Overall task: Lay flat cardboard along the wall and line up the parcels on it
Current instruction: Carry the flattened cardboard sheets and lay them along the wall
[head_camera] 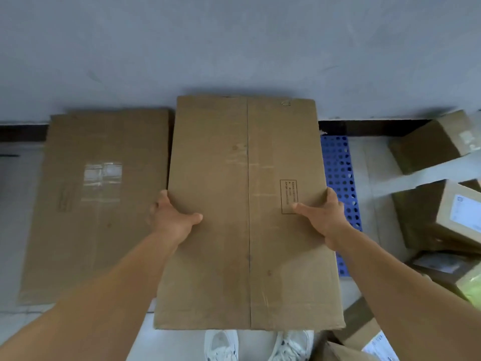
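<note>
Both hands grip one flat cardboard sheet (247,212) by its long sides: left hand (173,216) at 9 o'clock, right hand (321,213) at 3, thumbs on top. Its long axis runs 12 to 6, far edge at the wall (234,48). Another sheet (99,201) lies just beside, at 9; parcels (442,199) crowd 3 o'clock beyond a blue mat (341,178).

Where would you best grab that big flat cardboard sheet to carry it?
Probably by its two long side edges, one hand from each side, as here: the left hand and right hand each pinch an edge of the sheet, thumbs on top. It is wide, thin and floppy, so a grip on both sides should keep it level.
</note>
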